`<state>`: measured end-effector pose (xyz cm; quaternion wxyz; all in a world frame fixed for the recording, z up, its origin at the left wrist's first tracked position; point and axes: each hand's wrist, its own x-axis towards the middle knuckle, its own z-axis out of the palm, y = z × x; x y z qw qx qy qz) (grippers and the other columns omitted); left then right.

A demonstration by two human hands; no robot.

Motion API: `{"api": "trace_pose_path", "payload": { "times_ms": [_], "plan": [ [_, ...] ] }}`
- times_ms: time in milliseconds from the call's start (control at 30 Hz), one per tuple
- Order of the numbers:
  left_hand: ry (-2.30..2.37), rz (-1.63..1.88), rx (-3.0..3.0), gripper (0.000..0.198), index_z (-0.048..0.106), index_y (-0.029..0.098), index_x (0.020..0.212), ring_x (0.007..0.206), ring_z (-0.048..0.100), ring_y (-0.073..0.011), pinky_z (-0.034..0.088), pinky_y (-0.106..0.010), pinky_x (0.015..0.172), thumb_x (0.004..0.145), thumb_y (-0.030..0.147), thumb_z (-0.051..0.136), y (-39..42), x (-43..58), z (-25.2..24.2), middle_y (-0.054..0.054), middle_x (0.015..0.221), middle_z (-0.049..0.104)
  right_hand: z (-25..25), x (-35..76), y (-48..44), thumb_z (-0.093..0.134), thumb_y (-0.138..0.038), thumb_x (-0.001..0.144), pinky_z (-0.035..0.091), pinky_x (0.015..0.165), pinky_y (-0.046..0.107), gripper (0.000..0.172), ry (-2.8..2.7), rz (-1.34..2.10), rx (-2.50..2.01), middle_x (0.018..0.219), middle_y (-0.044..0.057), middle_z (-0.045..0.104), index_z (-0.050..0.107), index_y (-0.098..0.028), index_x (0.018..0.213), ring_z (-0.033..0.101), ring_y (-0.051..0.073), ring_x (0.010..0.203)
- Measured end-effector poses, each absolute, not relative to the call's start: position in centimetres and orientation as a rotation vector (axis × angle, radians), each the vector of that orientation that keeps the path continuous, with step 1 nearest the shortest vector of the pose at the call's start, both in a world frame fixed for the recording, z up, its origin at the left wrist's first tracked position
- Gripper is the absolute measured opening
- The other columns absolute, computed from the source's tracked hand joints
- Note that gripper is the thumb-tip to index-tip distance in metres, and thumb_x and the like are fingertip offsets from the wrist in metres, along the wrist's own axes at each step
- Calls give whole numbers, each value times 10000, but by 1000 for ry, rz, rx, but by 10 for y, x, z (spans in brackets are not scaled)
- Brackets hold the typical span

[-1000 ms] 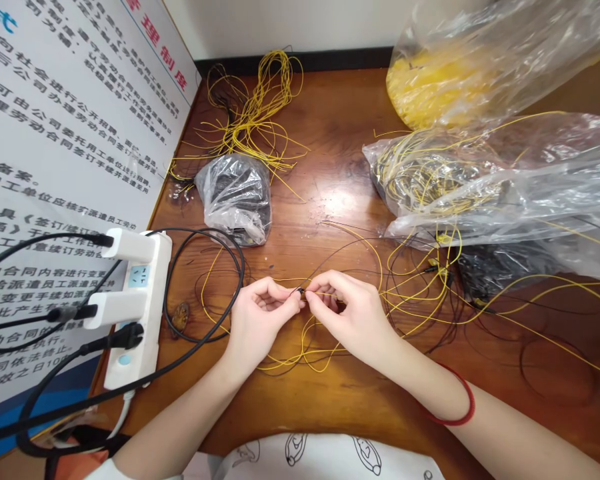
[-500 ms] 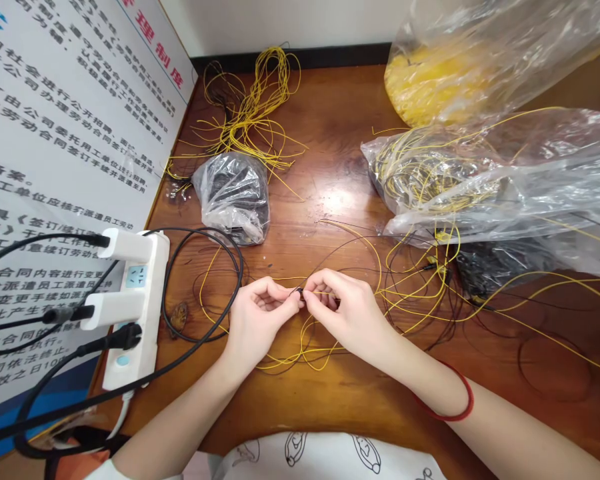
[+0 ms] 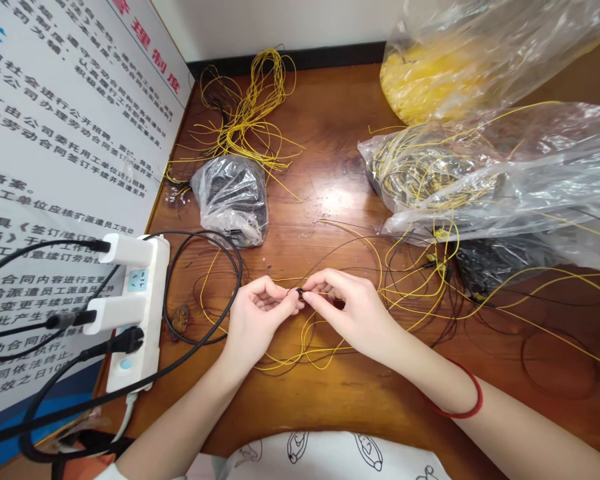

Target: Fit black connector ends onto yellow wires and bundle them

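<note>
My left hand (image 3: 257, 319): closed, thumb and forefinger pinching the black connector (image 3: 299, 292)
My right hand (image 3: 353, 308): closed, fingertips nipping the yellow wire (image 3: 316, 293) just beside the connector
Connector: tiny, dark, roundish, too small to tell more; held just above the desk (image 3: 330, 400), between my two hands
Wire: thin, bright yellow, runs right from the connector into loose loops on the desk
Nearby: white power strip (image 3: 133, 300) to my left, small plastic bag (image 3: 233, 197) beyond my hands

white power strip (image 3: 135, 293) left | small plastic bag (image 3: 233, 200) | large bags (image 3: 480, 167) right
</note>
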<state>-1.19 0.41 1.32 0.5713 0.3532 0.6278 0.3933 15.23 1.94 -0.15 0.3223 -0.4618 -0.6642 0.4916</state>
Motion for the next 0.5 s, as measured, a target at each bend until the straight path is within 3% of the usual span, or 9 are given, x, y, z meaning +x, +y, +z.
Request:
{"api": "trace_pose_path", "payload": {
  "times_ms": [500],
  "plan": [
    [1451,903,813,264,523,172,544,583,734,-133,579,-165,594,658,157,761,4,-13,14,4,608,728,-2,155,24,609,-169,868,494,589,233,97,-1695,1391,-1217,749,10,729,690,-165,814,633,114,625]
  ]
}}
